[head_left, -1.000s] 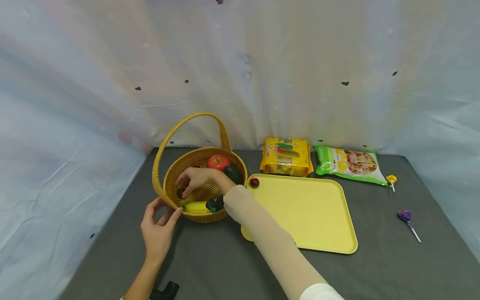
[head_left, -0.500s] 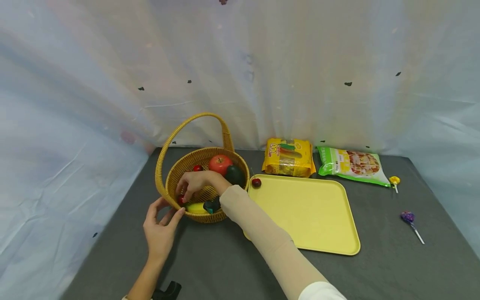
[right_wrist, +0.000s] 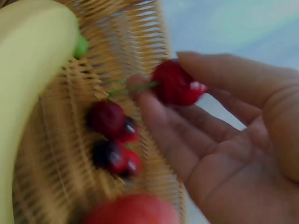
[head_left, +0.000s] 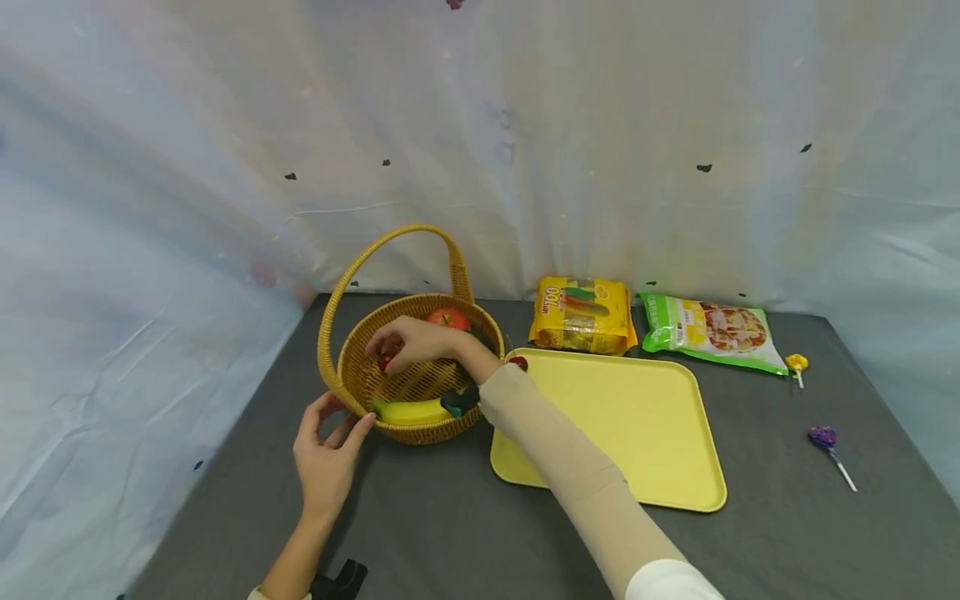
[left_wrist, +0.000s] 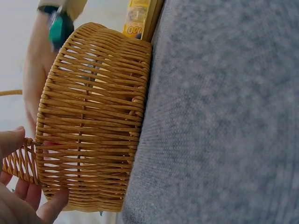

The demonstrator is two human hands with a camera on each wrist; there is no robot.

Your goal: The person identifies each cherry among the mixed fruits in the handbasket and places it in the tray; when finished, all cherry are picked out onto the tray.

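Note:
My right hand (head_left: 423, 340) is over the wicker basket (head_left: 431, 435), pinching a dark red cherry (right_wrist: 176, 84) with a green stem between thumb and fingers. Several other cherries (right_wrist: 108, 119) lie in the basket, blurred in the right wrist view. A banana (head_left: 412, 412) rests along the near inside wall, and a red apple (head_left: 450, 317) sits at the back, partly behind my right hand. My left hand (head_left: 324, 471) grips the basket's near-left rim at the foot of its tall handle, thumb on top and fingers against the woven side (left_wrist: 93, 121).
Right of the basket lies a yellow tray (head_left: 622, 433), with a cherry (head_left: 519, 362) at its far-left corner. Behind it stand a yellow snack package (head_left: 583, 317) and a green-and-white bag (head_left: 712, 333). A yellow lollipop (head_left: 797, 364) and a purple lollipop (head_left: 825, 437) lie at the right.
My right hand has risen from the basket's left side and moved back and right, bringing a cherry with it. My left hand keeps its grip on the rim. The head view has shifted slightly.

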